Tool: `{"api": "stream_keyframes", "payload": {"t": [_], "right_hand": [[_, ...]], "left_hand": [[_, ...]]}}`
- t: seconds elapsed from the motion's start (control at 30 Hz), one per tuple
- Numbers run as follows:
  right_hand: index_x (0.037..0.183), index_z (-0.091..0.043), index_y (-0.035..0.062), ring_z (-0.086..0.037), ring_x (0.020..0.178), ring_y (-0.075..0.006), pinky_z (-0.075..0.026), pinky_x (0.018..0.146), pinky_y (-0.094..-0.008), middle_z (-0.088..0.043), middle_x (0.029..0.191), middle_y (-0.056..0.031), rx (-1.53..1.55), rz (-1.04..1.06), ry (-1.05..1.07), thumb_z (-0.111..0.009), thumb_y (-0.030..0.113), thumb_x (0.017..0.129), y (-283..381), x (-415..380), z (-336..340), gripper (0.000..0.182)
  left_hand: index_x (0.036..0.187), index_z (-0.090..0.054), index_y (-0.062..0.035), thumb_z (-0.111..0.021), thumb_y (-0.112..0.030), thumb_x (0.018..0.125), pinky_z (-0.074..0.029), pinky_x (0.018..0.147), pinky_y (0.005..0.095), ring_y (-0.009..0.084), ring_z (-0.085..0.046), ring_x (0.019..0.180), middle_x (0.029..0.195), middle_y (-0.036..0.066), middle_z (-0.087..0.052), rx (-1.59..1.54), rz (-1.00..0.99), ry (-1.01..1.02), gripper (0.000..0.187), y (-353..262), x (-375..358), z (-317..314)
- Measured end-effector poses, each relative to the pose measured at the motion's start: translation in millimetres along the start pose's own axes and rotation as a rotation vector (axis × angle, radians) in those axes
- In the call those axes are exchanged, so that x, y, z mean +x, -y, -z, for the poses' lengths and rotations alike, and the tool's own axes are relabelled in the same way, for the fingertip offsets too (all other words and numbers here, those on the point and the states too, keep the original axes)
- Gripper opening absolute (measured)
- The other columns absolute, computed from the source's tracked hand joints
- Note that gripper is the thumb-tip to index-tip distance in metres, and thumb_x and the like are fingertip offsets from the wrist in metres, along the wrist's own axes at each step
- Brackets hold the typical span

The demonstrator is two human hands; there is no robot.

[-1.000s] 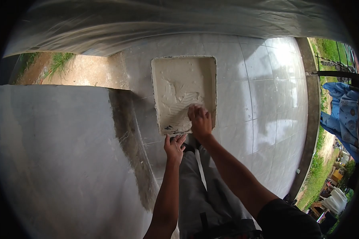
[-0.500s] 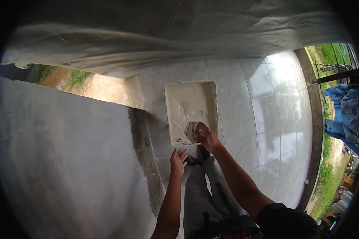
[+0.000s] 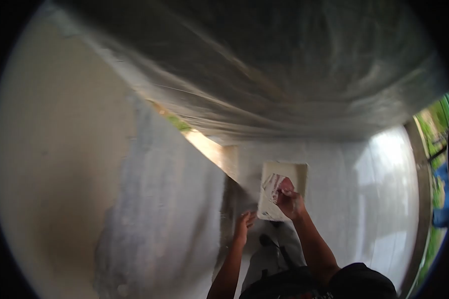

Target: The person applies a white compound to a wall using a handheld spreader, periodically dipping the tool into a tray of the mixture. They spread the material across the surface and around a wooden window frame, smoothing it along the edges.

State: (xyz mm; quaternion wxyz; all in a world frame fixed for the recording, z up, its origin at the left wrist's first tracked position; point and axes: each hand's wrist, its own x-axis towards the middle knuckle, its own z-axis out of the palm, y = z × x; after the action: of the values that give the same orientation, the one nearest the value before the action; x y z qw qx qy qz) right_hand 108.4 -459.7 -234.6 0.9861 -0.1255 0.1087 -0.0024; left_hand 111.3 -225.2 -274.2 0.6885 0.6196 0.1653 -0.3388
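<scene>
The right hand (image 3: 290, 203) is closed around a scraper (image 3: 273, 187), whose broad blade is smeared with pale paste and shows reddish patches. The blade is held above the tray (image 3: 300, 172), over its near half, and it extends up and to the left from the fingers, so its long axis runs away from the person toward the tray's far left corner. The grip is tight, though the handle itself is hidden inside the fist.

The left hand (image 3: 244, 223) is seen lower and to the left, empty, with the fingers loosely spread. It is held near the tray's near left corner; whether it touches the rim cannot be told from the blur. Of the two hands, the right one is clearly nearer the paste, being directly over the tray, while the left lies just outside it.

The tray is a shallow rectangular pan coated in white paste, set on the tiled floor (image 3: 364, 199) with its long axis pointing away from the person. Just left of it a wall (image 3: 149, 199) rises, freshly coated in pale grey. Overhead, a dark sheet of plastic (image 3: 284, 74) is stretched. The person's legs (image 3: 269, 254) are seen below the hands.
</scene>
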Motion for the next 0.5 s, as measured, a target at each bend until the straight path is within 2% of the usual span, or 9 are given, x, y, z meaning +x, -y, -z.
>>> {"api": "stream_keyframes", "payload": {"t": [0.07,0.17,0.3,0.37,0.4,0.43,0.47,0.5], "right_hand": [[0.133,-0.051,0.0029,-0.058,0.12,-0.0266,-0.044,0.107,-0.0437,-0.061,0.128,-0.0103,-0.014,-0.059,0.084,-0.065,0.006,0.084,1.1,14.7,-36.4,0.052],[0.134,-0.05,0.002,-0.057,0.12,-0.028,-0.042,0.108,-0.0438,-0.061,0.127,-0.0111,-0.094,-0.115,0.129,-0.065,0.01,0.081,-4.6,40.6,-102.9,0.055],[0.132,-0.051,0.003,-0.059,0.119,-0.0249,-0.041,0.109,-0.0427,-0.062,0.125,-0.0093,-0.109,-0.191,0.277,-0.065,0.001,0.08,-18.4,80.3,-161.8,0.054],[0.129,-0.054,0.0034,-0.06,0.118,-0.0219,-0.043,0.108,-0.0412,-0.064,0.123,-0.0066,-0.1,-0.225,0.35,-0.066,0.0,0.083,-24.6,93.9,-199.3,0.048],[0.128,-0.056,0.0035,-0.06,0.117,-0.0212,-0.043,0.108,-0.0407,-0.065,0.122,-0.0062,-0.172,-0.22,0.396,-0.065,0.001,0.086,-29.6,101.4,-212.7,0.043],[0.127,-0.057,0.0036,-0.06,0.117,-0.0205,-0.043,0.108,-0.0402,-0.065,0.121,-0.0058,-0.242,-0.213,0.443,-0.064,0.002,0.089,-34.3,109.6,-226.2,0.038],[0.127,-0.057,0.0036,-0.06,0.117,-0.0205,-0.043,0.108,-0.0402,-0.065,0.121,-0.0058,-0.233,-0.222,0.457,-0.064,0.002,0.089,-39.5,117.8,-240.2,0.038],[0.131,-0.057,0.005,-0.058,0.119,-0.0205,-0.042,0.108,-0.0391,-0.064,0.124,-0.0061,-0.435,-0.129,0.543,-0.064,0.001,0.089,-44.7,125.1,-253.5,0.043]], "left_hand": [[0.143,-0.043,-0.0079,-0.048,-0.043,0.1,-0.042,0.096,0.0373,0.0211,-0.06,0.119,0.135,0.009,-0.063,0.024,-0.119,-0.013,0.056,-24.4,-11.4,0.0],[0.142,-0.043,-0.0042,-0.051,-0.043,0.099,-0.041,0.099,0.0395,0.0225,-0.06,0.12,0.136,0.011,-0.062,0.042,-0.248,-0.099,0.059,-82.7,-37.1,-1.8],[0.14,-0.046,-0.0033,-0.052,-0.043,0.099,-0.043,0.098,0.037,0.0215,-0.06,0.12,0.134,0.013,-0.063,0.064,-0.443,-0.206,0.057,-133.5,-58.9,14.9],[0.134,-0.052,-0.0015,-0.055,-0.034,0.099,-0.044,0.097,0.0345,0.0204,-0.061,0.118,0.129,0.014,-0.065,0.185,-0.748,-0.327,0.048,-157.3,-73.5,22.9],[0.127,-0.057,0.0005,-0.058,-0.024,0.098,-0.046,0.096,0.0331,0.019,-0.062,0.114,0.124,0.012,-0.067,0.255,-0.887,-0.431,0.038,-171.1,-83.2,23.6],[0.12,-0.061,0.0004,-0.061,-0.012,0.093,-0.046,0.098,0.0363,0.0238,-0.064,0.11,0.119,0.013,-0.069,0.384,-0.988,-0.569,0.03,-190.0,-98.3,21.4],[0.117,-0.063,-0.0006,-0.06,-0.008,0.09,-0.045,0.099,0.0379,0.0266,-0.063,0.11,0.117,0.013,-0.069,0.64,-1.082,-0.737,0.028,-205.7,-113.2,25.0],[0.114,-0.064,-0.0017,-0.06,-0.004,0.087,-0.045,0.1,0.0394,0.0294,-0.063,0.11,0.114,0.013,-0.069,0.904,-1.158,-0.903,0.027,-219.5,-127.9,30.1]]}}
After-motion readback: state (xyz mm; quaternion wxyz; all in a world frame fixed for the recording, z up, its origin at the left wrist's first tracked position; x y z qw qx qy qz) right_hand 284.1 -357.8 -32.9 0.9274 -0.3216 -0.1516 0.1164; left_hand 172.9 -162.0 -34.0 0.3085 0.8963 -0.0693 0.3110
